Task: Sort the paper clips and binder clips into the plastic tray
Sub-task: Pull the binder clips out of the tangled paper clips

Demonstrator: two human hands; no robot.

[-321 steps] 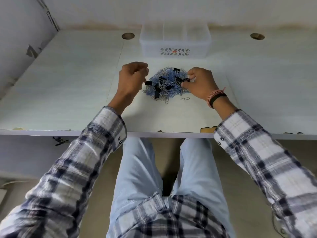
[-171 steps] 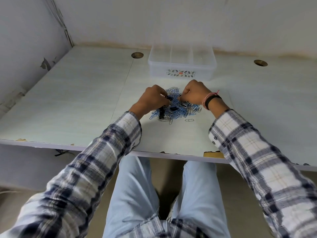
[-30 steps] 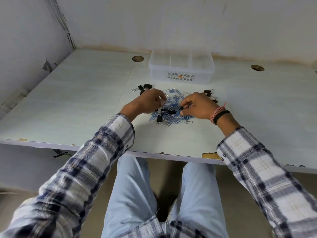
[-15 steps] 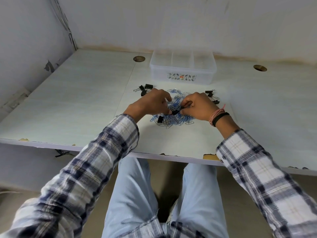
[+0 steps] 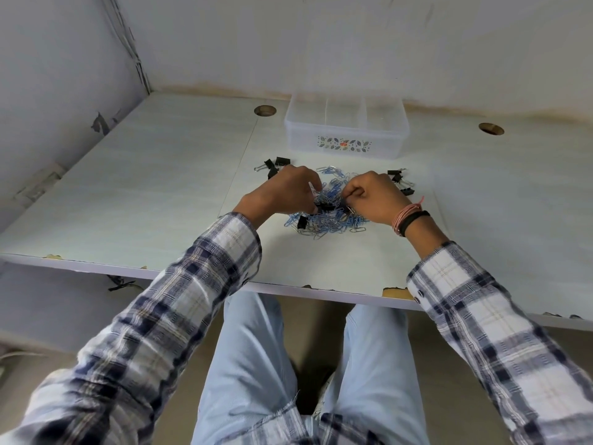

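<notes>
Desk (image 5: 160, 187). Clip pile (image 5: 325, 216), mostly blue paper clips with a few black binder clips, lies in front of the tray (image 5: 346, 131). Left hand (image 5: 282, 192) and right hand (image 5: 373, 197) both sit on the pile, fingers curled in tight; what they pinch, cannot tell. Small binder-clip groups lie left (image 5: 276, 165) and right (image 5: 399, 181) of the pile. Tray compartments look bare.
</notes>
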